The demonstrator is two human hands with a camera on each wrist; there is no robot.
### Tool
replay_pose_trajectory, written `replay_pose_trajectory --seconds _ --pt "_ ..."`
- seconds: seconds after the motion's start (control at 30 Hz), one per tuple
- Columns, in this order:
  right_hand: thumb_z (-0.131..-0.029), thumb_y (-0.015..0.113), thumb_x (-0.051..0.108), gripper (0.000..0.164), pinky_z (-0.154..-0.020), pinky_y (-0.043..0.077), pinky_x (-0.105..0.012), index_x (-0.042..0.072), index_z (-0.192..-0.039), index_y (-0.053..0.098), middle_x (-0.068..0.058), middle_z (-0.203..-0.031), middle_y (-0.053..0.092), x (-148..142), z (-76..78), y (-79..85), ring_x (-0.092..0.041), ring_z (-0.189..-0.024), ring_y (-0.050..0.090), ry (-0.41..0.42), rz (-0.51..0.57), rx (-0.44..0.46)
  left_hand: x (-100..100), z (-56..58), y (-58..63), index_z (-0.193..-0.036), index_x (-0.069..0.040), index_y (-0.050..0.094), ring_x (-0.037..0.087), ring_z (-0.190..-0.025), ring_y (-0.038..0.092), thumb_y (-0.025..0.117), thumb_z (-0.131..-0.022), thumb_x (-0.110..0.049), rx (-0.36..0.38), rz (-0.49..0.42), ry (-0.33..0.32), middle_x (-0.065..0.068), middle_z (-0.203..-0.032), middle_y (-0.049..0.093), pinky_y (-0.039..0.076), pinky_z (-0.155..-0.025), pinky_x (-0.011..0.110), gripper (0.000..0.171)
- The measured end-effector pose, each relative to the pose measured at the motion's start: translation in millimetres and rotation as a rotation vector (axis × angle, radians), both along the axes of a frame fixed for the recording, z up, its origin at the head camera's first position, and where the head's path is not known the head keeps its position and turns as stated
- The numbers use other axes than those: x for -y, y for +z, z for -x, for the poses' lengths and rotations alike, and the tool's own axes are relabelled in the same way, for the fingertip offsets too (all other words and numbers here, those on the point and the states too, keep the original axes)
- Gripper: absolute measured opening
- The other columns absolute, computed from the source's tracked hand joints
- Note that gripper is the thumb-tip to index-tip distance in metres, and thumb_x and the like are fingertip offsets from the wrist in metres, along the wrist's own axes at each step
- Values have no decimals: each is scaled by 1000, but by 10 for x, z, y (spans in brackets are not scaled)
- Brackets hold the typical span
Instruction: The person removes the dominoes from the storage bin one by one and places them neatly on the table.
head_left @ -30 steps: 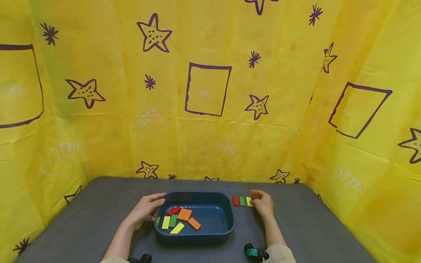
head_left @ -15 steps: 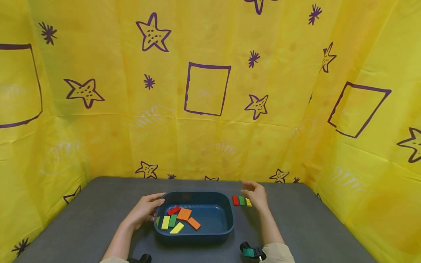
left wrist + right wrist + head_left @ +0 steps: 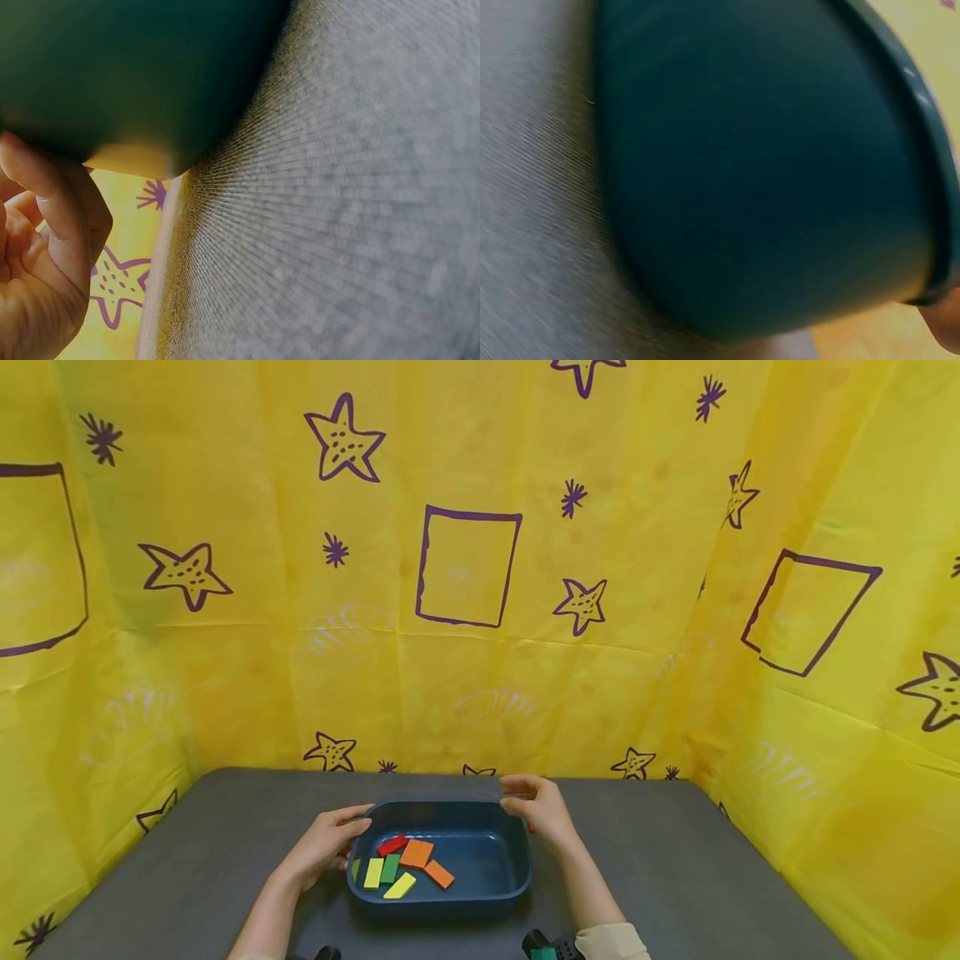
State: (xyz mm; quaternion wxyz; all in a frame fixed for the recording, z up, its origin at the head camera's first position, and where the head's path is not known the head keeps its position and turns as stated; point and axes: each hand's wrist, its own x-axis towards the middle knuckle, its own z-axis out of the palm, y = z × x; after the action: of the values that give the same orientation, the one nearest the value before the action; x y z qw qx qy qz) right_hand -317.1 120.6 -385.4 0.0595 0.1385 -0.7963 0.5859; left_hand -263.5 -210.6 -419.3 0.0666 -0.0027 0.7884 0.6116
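A dark blue plastic tub (image 3: 480, 906) with rounded corners stands before me. My left hand (image 3: 324, 847) grips its left rim, thumb over the top and fingers along the outer wall. Near the far right corner of the tub is my right hand (image 3: 542, 810), its thumb and bent fingertips right at the rim; no block shows in it. In the tub's left half lie small flat blocks: red (image 3: 392, 845), green (image 3: 390, 868), orange (image 3: 439, 874) and yellow (image 3: 373, 873). The right wrist view has the tub's outer wall (image 3: 765, 165) and a fingertip (image 3: 943, 322) by the rim.
A sliver of another red block (image 3: 532, 827) shows on the grey tabletop (image 3: 675, 877) behind my right hand, which hides the green and yellow ones beside it. Yellow cloth (image 3: 465, 693) printed with stars hangs behind and at both sides.
My right hand has moved left from the row of red, green and yellow blocks on the table to the tub's right rim. The left hand keeps its grip on the tub.
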Motion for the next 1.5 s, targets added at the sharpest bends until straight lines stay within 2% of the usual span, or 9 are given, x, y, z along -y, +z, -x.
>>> replay_pose_trajectory --seconds 0.2,0.57,0.87,1.03,1.2,1.5 --pt "-84 73 3 34 -80 60 -37 -3 -117 68 -25 -114 70 141 -43 -106 -30 -95 72 123 -99 -15 -2 3 -10 -148 1 41 12 -63 55 52 -102 -26 5 0 -2 7 -96 66 47 -53 19 55" --pt "-84 73 3 34 -80 60 -36 -4 -117 68 -27 -115 69 347 -131 -192 -26 -93 71 244 -112 41 -5 15 -14 -149 1 40 12 -64 56 51 -102 -26 7 -4 -12 7 -97 67 47 -53 20 55" --pt "-79 77 0 36 -73 61 -35 -5 -114 69 -26 -107 70 521 -199 -274 -16 -81 70 285 -115 147 -7 13 1 -149 1 40 12 -64 56 51 -103 -26 5 -5 -15 6 -95 68 47 -53 20 55" --pt "-76 80 4 36 -66 60 -34 -2 -110 71 -19 -99 71 583 -256 -266 -17 -72 69 266 -227 143 -6 12 19 -149 1 39 11 -64 56 51 -103 -27 3 -5 -22 5 -93 67 47 -53 19 55" --pt "-74 82 7 33 -62 54 -30 1 -105 71 -11 -92 69 641 -299 -264 -16 -74 63 270 -347 157 -1 12 18 -149 1 39 11 -65 57 51 -103 -27 0 -6 -23 5 -93 67 48 -53 20 56" --pt "-73 83 7 34 -61 51 -29 1 -101 65 -9 -88 64 663 -331 -297 -18 -72 60 305 -365 210 1 9 8 -149 1 39 13 -68 60 51 -103 -27 -4 -4 -19 7 -99 69 49 -53 20 56"
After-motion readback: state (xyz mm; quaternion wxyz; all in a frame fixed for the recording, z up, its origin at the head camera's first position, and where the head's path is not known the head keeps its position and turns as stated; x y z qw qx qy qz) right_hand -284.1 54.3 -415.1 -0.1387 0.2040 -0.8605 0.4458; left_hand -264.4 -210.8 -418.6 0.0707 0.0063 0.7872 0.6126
